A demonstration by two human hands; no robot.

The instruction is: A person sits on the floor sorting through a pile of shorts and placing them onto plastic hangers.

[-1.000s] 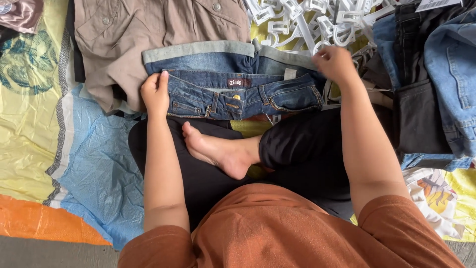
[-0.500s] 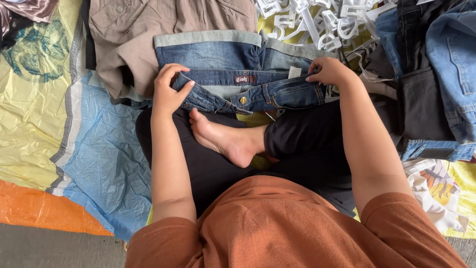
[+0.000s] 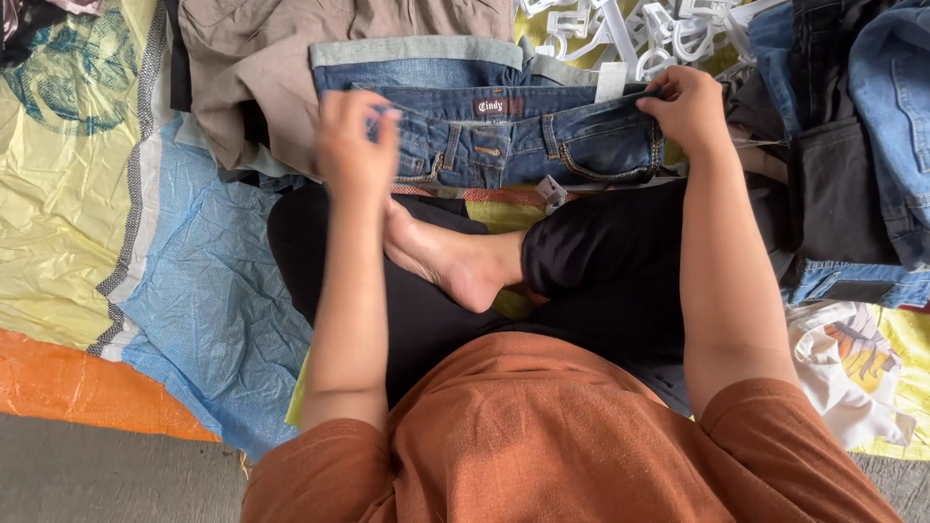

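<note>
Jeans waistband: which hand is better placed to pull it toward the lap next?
Probably the right hand: it grips the waistband corner of the dark blue jeans. The left hand is blurred over the other end, its grip unclear. Judged from their positions only.

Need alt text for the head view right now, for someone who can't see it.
Both hands, left hand and right hand, grip the waistband of folded dark blue denim jeans above the seated person's crossed legs. White plastic hangers lie beyond; a beige garment sits left.
</note>
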